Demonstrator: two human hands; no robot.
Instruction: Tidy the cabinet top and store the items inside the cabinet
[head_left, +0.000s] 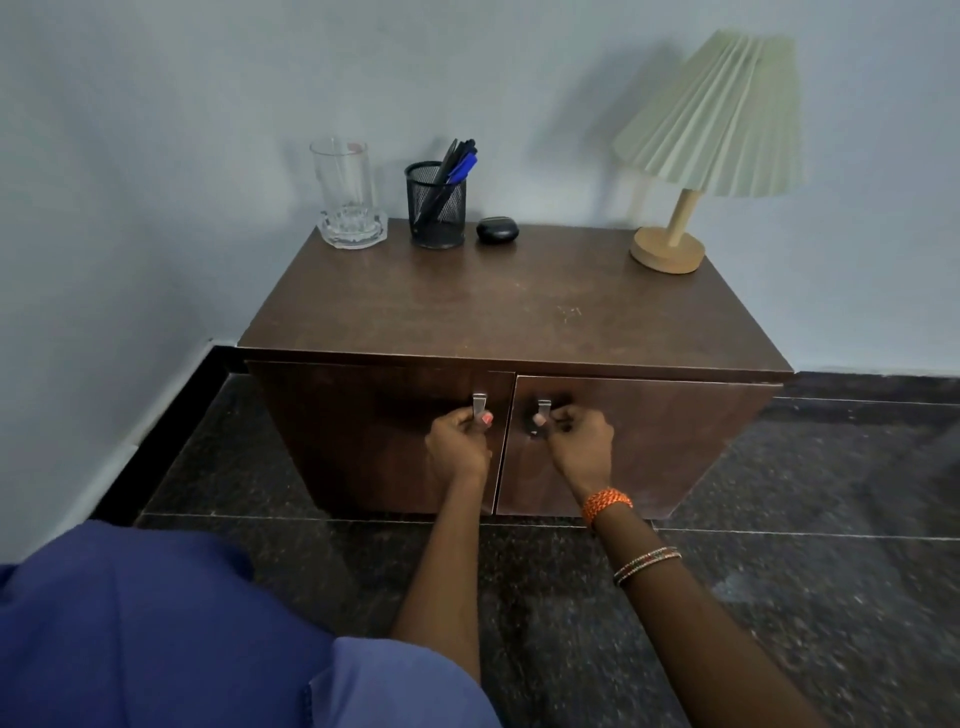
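Both hands closed on door handles, left hand on left handle, right hand on right handle; I'd pull both evenly, slow, cabinet steady.

1. One cabinet, with two doors and two metal handles.
2. My two hands: left hand, right hand.
3. Along the back edge of the cabinet top: one glass, one ashtray, one pen holder, one black case.
4. At the back right corner: one lamp.
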